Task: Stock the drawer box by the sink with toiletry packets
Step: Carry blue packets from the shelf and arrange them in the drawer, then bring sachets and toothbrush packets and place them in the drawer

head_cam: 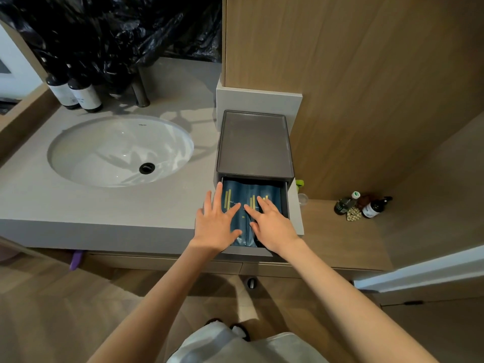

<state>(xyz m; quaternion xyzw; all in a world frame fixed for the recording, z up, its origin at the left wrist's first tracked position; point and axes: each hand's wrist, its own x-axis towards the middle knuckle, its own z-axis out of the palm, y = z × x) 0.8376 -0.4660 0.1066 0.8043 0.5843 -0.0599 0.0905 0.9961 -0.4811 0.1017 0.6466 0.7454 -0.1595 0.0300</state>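
The blue toiletry packets (262, 189) are laid side by side in the open drawer (285, 203) of the drawer box (254, 142), right of the sink (120, 150). They are pressed down by the flat left hand (217, 224) and right hand (272, 226), with nothing gripped. If left bulging, they could be snagged on closing.

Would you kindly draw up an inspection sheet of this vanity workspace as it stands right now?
Surface: grey vanity countertop with a white oval sink set in it.
Job's things: grey drawer box, its drawer pulled open; two blue toiletry packets lie side by side inside.
Clutter: two dark labelled bottles and a black plastic bag behind the sink.
Grips: left hand and right hand lie flat, fingers straight, each on a packet.
Cables: nothing seen.
Surroundings: wooden wall panel, lower wooden ledge carrying small bottles, wooden floor.
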